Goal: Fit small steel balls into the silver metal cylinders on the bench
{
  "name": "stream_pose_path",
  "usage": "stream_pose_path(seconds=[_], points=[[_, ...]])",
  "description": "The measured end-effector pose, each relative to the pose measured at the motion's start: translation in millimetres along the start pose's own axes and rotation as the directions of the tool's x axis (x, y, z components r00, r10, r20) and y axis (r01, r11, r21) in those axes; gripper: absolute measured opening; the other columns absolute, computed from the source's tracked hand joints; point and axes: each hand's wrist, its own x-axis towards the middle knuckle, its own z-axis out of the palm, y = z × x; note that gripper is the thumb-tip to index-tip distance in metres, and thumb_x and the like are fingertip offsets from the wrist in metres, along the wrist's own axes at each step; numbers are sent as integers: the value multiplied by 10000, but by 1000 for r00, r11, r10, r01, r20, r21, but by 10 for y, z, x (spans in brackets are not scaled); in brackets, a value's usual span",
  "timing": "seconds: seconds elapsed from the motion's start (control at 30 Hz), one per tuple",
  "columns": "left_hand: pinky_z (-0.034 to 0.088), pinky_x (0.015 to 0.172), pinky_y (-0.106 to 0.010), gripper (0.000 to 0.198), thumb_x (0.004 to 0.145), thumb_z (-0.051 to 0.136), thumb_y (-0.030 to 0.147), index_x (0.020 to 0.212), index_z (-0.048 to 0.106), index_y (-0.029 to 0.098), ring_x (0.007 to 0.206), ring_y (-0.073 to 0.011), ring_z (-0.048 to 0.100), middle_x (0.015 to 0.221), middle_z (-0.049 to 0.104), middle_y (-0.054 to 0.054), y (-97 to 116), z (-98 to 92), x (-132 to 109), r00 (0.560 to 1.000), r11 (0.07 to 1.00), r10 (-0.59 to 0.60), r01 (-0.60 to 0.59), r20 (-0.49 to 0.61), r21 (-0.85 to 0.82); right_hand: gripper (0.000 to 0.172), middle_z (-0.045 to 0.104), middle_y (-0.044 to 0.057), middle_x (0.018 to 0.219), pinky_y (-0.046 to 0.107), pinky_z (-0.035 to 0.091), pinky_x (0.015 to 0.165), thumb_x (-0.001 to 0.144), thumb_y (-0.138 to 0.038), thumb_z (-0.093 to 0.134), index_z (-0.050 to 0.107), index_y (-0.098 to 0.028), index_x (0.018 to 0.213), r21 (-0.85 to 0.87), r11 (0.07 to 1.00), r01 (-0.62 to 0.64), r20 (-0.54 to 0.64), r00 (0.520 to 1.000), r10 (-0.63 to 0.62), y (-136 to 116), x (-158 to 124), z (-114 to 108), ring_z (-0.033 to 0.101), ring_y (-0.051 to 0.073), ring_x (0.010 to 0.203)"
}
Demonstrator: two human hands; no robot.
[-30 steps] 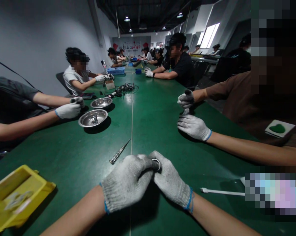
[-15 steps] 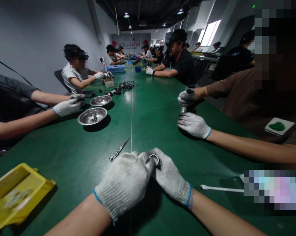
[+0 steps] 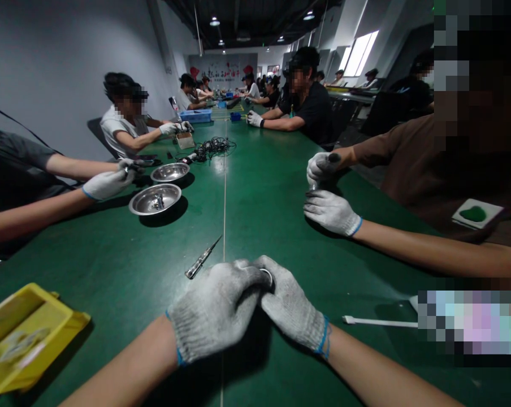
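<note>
Both my hands wear whitish knitted gloves and meet over the table. My right hand is closed around a small round part with a silvery rim; only an arc of the rim shows. Against that part my left hand is closed too, its thumb and fingers over the opening and hiding most of it. A screwdriver with a clear handle lies beyond my left hand, its thin tip pointing away.
At left stands a yellow bin with small pale parts. Two steel bowls sit farther off, before a co-worker's gloved hands. Another co-worker's gloved hands work at right. A white cable and tangled black cords lie on the green table.
My left hand has turned, and its thumb and fingers now cover more of the round part's opening. My right hand keeps its grasp. The view has shifted slightly.
</note>
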Motion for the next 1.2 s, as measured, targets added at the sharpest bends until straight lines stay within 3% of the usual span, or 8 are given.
stream_pose_path(seconds=[0.13, 0.3, 0.4, 0.53, 0.63, 0.73, 0.9, 1.2], points=[[597, 711, -388, 345, 905, 551, 130, 1211, 692, 208, 800, -262, 712, 1014, 743, -96, 66, -55, 14, 992, 904, 9, -64, 130, 424, 94, 637, -8, 791, 281, 511, 720, 800, -140, 615, 585, -228, 815, 1, 1000, -1, -4, 1000, 1, -12, 15, 2, 620, 172, 748], [606, 715, -424, 359, 948, 486, 108, 1234, 685, 191, 802, -284, 720, 968, 747, -113, 124, 12, 5, 993, 805, -44, -30, 109, 592, 96, 664, 5, 818, 290, 523, 726, 795, -138, 615, 587, -227, 819, 16, 1000, -24, -33, 999, 24, 22, 20, 13, 624, 174, 746], [601, 698, -398, 394, 889, 533, 100, 1255, 663, 168, 794, -274, 717, 996, 743, -119, 132, 59, -20, 993, 864, -98, 54, 62, 500, 115, 680, 11, 842, 296, 533, 736, 795, -128, 597, 593, -227, 854, 45, 998, -36, -42, 998, 38, 49, 9, 21, 646, 182, 771], [582, 747, -321, 322, 941, 492, 128, 1177, 698, 199, 829, -210, 716, 1010, 742, -73, 55, 70, -32, 997, 992, -73, 76, -33, 98, 164, 673, 8, 842, 300, 529, 759, 773, -99, 561, 600, -227, 869, 34, 999, -11, -49, 999, 13, 58, -7, 28, 645, 185, 792], [560, 837, -276, 308, 950, 483, 98, 1084, 738, 204, 914, -173, 718, 990, 748, -35, -20, 66, -16, 996, 983, -57, 44, -71, -181, 131, 655, 2, 818, 294, 522, 743, 769, -109, 568, 574, -231, 817, 30, 999, 16, -35, 999, -15, 49, -9, 27, 626, 179, 769], [554, 879, -277, 309, 938, 511, 91, 1098, 745, 215, 963, -174, 720, 1030, 757, -23, -33, 47, -8, 998, 973, -36, 21, -59, -230, 132, 640, -9, 782, 281, 513, 715, 761, -104, 572, 571, -229, 805, 47, 999, 0, -19, 1000, 1, 38, -6, 17, 625, 173, 751], [579, 770, -330, 315, 930, 523, 139, 1172, 706, 225, 886, -222, 718, 1072, 736, -59, 50, -52, -19, 998, 995, 39, -43, 49, 87, 102, 651, -7, 779, 274, 505, 694, 785, -125, 585, 594, -223, 811, 40, 999, -1, 1, 1000, 1, -11, 7, -9, 624, 165, 732], [608, 694, -443, 403, 923, 473, 90, 1255, 669, 205, 795, -294, 710, 963, 725, -109, 130, -38, -15, 990, 818, 7, -87, 140, 569, 103, 661, -6, 772, 263, 495, 671, 761, -131, 614, 576, -226, 771, 4, 1000, 20, -25, 999, -19, -38, 29, -21, 606, 154, 699]])
